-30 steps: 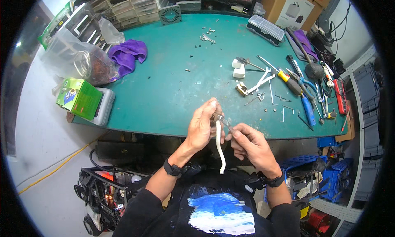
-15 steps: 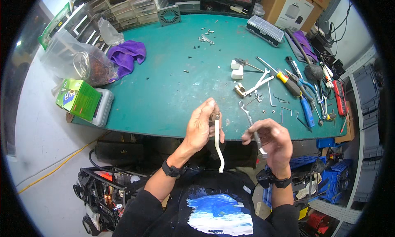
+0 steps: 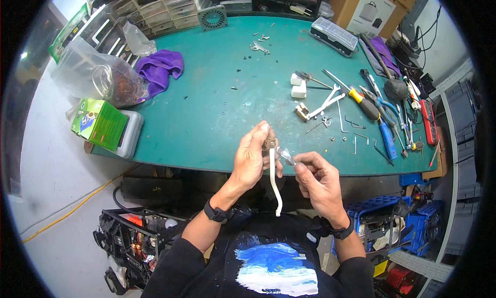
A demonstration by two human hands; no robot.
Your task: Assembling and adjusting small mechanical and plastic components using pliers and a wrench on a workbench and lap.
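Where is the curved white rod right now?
In the head view, near centre, the curved white rod runs down from the left hand, with the right hand to its right, past the near edge of the green table.

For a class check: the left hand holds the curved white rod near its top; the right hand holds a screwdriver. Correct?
Not quite: in the head view, the right hand holds a silver wrench. The left hand does hold the curved white rod near its top.
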